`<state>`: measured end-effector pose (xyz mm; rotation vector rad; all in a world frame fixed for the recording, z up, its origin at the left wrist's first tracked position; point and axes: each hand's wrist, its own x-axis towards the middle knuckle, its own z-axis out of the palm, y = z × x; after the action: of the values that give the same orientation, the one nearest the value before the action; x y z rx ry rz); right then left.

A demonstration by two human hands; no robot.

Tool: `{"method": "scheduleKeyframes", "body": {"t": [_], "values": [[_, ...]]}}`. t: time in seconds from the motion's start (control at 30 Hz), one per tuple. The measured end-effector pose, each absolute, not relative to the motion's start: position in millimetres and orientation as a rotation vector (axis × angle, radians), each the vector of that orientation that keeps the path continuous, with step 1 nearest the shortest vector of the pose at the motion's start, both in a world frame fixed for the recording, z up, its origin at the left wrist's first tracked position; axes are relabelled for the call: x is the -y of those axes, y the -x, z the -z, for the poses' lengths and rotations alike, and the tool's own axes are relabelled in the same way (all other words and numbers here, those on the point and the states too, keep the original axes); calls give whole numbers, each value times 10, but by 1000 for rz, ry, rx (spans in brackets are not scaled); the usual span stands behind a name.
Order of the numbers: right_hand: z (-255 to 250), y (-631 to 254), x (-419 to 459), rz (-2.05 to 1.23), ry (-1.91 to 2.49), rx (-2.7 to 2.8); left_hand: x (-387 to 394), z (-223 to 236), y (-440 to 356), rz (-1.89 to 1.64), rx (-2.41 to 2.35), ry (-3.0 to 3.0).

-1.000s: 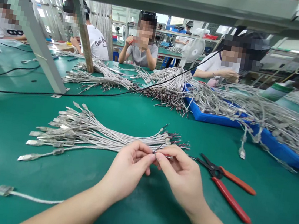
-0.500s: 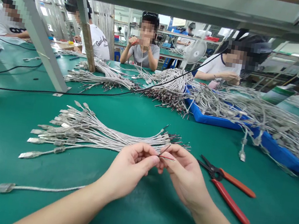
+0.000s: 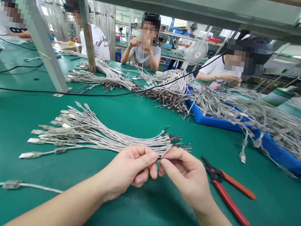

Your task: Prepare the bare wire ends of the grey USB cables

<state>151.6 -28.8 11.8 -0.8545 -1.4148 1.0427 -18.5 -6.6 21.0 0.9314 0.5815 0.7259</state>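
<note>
My left hand point(image 3: 131, 168) and my right hand point(image 3: 186, 175) meet fingertip to fingertip over the green table point(image 3: 135, 216), both pinched on the thin wire ends of one grey cable. That cable point(image 3: 12, 184) trails left under my left forearm to its metal plug near the left edge. Just beyond my hands lies a bundle of finished grey cables point(image 3: 93, 134), plugs fanned to the left, stripped ends to the right. Red-handled pliers point(image 3: 226, 190) lie on the table right of my right hand.
A blue tray point(image 3: 275, 148) heaped with tangled grey cables stands at the right rear. More cable bundles point(image 3: 171, 86) lie mid-table, with a black cord point(image 3: 57, 95) and a slanted metal frame post point(image 3: 35, 31). Several people sit across the table.
The hands stay together, fingers shifting slightly on the wire ends. The cable's plug end at the lower left has slid a little to the right.
</note>
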Motion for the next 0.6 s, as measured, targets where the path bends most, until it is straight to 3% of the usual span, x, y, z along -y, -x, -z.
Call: {"method": "scheduleKeyframes", "body": {"t": [0.23, 0.6], "values": [[-26, -1513, 287, -800, 920, 1523, 48, -213, 160, -742, -600, -819], [-83, -1517, 328, -681, 1046, 1608, 64, -239, 201, -708, -675, -877]]}}
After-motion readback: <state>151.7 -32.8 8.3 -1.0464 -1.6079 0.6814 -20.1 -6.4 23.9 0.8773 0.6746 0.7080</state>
